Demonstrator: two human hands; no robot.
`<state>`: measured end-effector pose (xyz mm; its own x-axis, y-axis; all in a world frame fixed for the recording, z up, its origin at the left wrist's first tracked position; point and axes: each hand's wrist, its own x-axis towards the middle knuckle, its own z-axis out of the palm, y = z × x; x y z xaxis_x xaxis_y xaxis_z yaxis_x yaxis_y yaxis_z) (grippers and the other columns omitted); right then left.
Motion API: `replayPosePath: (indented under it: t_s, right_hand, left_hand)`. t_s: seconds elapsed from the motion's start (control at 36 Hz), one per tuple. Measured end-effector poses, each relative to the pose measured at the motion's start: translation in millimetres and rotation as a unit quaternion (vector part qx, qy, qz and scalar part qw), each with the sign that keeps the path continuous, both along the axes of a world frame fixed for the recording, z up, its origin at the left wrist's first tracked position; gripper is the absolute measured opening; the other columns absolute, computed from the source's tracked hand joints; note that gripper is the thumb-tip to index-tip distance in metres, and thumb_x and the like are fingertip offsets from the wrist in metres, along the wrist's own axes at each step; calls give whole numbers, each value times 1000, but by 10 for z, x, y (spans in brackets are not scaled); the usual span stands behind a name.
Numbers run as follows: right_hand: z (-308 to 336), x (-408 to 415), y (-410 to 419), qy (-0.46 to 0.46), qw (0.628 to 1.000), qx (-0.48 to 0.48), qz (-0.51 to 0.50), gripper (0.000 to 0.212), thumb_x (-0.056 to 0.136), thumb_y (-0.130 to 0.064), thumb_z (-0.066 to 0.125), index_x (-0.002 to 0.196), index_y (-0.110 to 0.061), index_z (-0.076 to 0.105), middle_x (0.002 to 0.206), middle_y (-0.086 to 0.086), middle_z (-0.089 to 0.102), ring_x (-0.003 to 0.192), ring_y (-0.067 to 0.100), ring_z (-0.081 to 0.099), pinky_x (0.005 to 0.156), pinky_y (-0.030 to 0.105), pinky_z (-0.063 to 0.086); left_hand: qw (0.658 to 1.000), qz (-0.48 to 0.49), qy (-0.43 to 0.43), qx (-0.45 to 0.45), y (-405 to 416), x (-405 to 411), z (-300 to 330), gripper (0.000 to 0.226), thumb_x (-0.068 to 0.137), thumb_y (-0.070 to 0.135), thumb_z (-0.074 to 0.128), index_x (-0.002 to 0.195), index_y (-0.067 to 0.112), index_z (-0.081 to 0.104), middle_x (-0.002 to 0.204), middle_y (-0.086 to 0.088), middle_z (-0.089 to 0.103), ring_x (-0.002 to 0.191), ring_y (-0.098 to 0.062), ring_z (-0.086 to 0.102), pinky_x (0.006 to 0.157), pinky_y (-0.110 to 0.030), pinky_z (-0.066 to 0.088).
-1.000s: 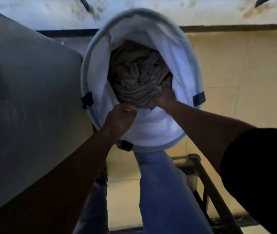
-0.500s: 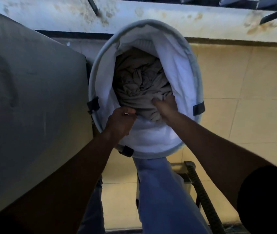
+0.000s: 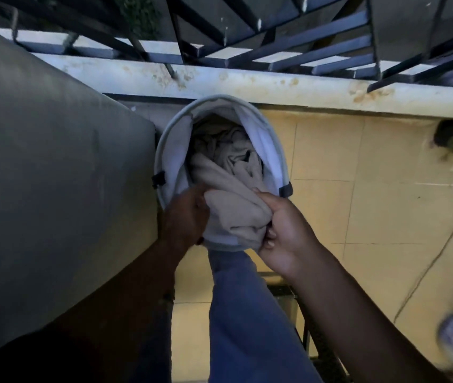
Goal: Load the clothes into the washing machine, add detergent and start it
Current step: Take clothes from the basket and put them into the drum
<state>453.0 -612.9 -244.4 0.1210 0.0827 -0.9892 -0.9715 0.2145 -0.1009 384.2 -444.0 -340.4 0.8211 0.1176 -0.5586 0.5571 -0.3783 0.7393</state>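
Since a second ago the beige cloth (image 3: 236,208) has come up: then both hands were down inside the hamper (image 3: 271,150) gripping the heap, and now a thick fold of it is drawn over the near rim, bunched between them. The left hand (image 3: 185,214) has its fingers curled into the cloth's left edge; the right hand (image 3: 286,230) pinches the lower right corner, thumb and fingers closed on the fabric. The view has also pulled back, so the railing (image 3: 275,45) above the ledge now shows. For the task this reads as the first lift-out under way, with nothing yet loaded; detergent and start lie far ahead. The cloth looks soft, heavy and wrinkled, a plain tan with no pattern, its far end trailing back into the crumpled pile that fills the hamper's white lining. The hamper stands on the tiled floor (image 3: 385,189), touching the grey slab (image 3: 54,175) at left, probably the machine.
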Motion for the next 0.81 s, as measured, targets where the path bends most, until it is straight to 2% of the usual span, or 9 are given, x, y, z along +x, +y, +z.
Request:
replayPosePath:
  t_s: [0.08,0.17,0.25,0.31,0.39,0.5,0.58,0.69,0.81]
  right_hand:
    - [406,-56,-10,-12,999,3,-35,33,105,-21,51,73,-18,57,42,-8,46,30,4,36,34,18,19]
    - [812,-87,-1,-38,998,-22,-46,29,103,-22,54,75,-18,58,43,-7,47,30,4,38,35,18,20]
    - [1185,-105,28,-78,995,-52,-38,26,105,-22,53,80,-16,55,38,-7,45,26,5,39,31,15,25]
    - [1377,-127,38,-119,990,-73,0,21,105,-21,54,86,-14,53,37,-8,43,25,5,37,30,16,24]
    - [1621,-193,61,-202,970,-115,66,14,104,-20,58,94,-11,55,47,-5,43,30,4,35,35,17,22]
    - [2069,-359,180,-281,940,-157,113,23,98,-21,67,115,-16,53,67,3,54,47,11,45,43,26,34]
    - [2448,-477,351,-347,907,-165,169,24,94,-14,68,116,-21,62,82,10,68,63,21,62,54,32,49]
    - [2887,-658,607,-475,826,-190,236,29,82,-15,69,104,-34,68,99,0,72,94,19,69,89,49,59]
    - [3263,-771,814,-587,739,-228,241,24,81,-46,65,102,-34,63,98,-10,69,95,10,67,81,45,58]
  left_hand:
    - [998,32,-39,-22,232,66,445,40,93,37,51,123,14,65,111,-7,69,100,-8,64,87,-43,57]
    - [995,47,-81,23,443,98,977,33,99,34,55,120,13,70,117,-4,72,107,-15,68,93,-32,55]
    - [987,41,-150,50,570,91,1529,14,100,11,58,107,14,69,102,16,69,97,11,62,88,-17,51]
    - [984,32,-172,40,612,121,1971,13,103,8,56,100,16,66,93,20,67,90,15,59,81,-9,46]
    - [985,-5,-170,-31,659,183,2673,26,109,19,50,97,2,64,86,-8,64,79,0,57,71,-21,47]
    - [968,-73,-240,-33,652,306,3548,33,106,32,47,87,8,59,76,4,54,72,-10,53,64,-33,44]
    - [954,-131,-269,15,699,330,4099,36,104,41,47,95,11,65,85,-3,64,81,-18,61,70,-47,52]
    - [931,-215,-292,41,733,279,4581,28,99,33,48,77,17,55,71,-3,55,69,-25,57,63,-53,47]
    - [925,-229,-303,32,732,172,4930,29,95,34,49,68,26,46,65,8,47,62,-15,51,56,-42,41]
